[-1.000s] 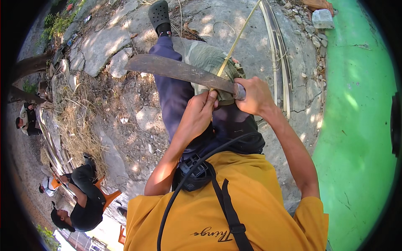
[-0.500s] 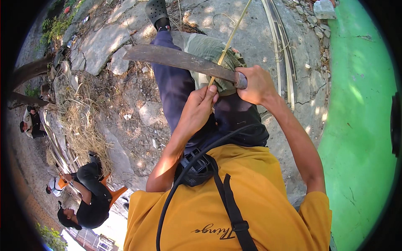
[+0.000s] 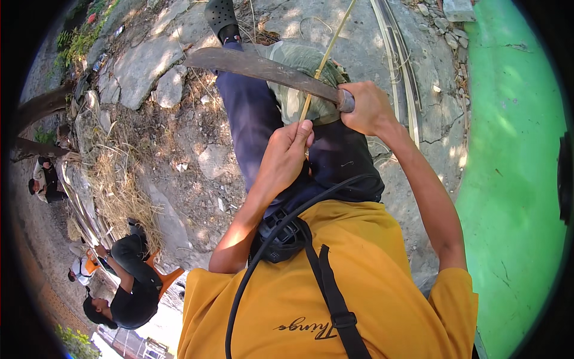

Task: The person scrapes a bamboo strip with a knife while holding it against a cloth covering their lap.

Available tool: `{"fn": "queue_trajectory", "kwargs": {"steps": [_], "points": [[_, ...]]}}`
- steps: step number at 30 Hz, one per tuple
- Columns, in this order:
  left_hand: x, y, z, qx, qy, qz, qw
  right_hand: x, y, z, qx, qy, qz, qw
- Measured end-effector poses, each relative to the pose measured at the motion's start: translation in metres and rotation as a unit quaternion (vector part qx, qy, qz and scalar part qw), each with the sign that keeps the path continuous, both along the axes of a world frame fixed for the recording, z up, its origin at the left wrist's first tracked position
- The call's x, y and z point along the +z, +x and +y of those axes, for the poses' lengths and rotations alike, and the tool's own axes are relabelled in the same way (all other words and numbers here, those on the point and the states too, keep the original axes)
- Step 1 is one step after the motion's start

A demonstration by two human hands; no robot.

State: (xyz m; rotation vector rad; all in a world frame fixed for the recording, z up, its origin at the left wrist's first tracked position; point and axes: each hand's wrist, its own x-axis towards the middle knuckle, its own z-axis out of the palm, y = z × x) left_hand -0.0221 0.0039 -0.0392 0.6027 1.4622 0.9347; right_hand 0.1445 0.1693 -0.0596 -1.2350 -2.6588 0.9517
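Observation:
My right hand (image 3: 366, 109) is closed round the handle end of a machete (image 3: 263, 69). Its long dark blade points left across my lap, with the tip over my left leg. A thin, pale yellow strip, seemingly bamboo (image 3: 328, 55), is pinched between the thumb and fingers of my left hand (image 3: 288, 152). From there it runs up and away, crossing the blade near the handle, and the two appear to touch. Beneath them a camouflage cloth (image 3: 291, 57) lies over my right leg. The handle is mostly hidden by my fingers.
Long pale strips (image 3: 399, 66) lie on the cracked concrete to the right, beside a green surface (image 3: 514, 179). Dry straw-like fibres (image 3: 116, 191) are heaped at the left. Beyond them a person in black sits on an orange chair (image 3: 169, 280), with other people farther off.
The machete has shifted slightly away from my left hand along the strip, its tip a little higher in view. My left hand stays almost in place, still pinching the strip.

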Motion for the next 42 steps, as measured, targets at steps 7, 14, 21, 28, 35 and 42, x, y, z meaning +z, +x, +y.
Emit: {"fn": "queue_trajectory", "kwargs": {"steps": [7,14,21,28,35,42], "points": [[0.005,-0.008,-0.015,0.019,-0.039,-0.048,0.998,0.009,-0.012,-0.011,0.0,0.012,-0.014,1.0],[-0.014,-0.006,-0.005,0.003,-0.013,-0.01,1.0,0.006,-0.006,-0.015,0.015,-0.006,-0.019,1.0],[-0.004,-0.015,-0.01,0.004,-0.07,-0.032,0.997,0.006,-0.002,-0.012,-0.003,-0.023,-0.016,1.0],[0.0,-0.006,-0.019,-0.02,-0.007,0.006,1.0,-0.002,-0.004,-0.006,-0.015,-0.001,0.001,1.0],[-0.009,-0.011,-0.01,-0.006,-0.012,-0.04,0.999,0.006,-0.003,-0.013,-0.002,-0.034,-0.031,0.999],[0.012,-0.013,-0.026,-0.008,-0.031,-0.041,0.999,0.005,-0.009,-0.011,-0.015,0.006,-0.017,1.0]]}}
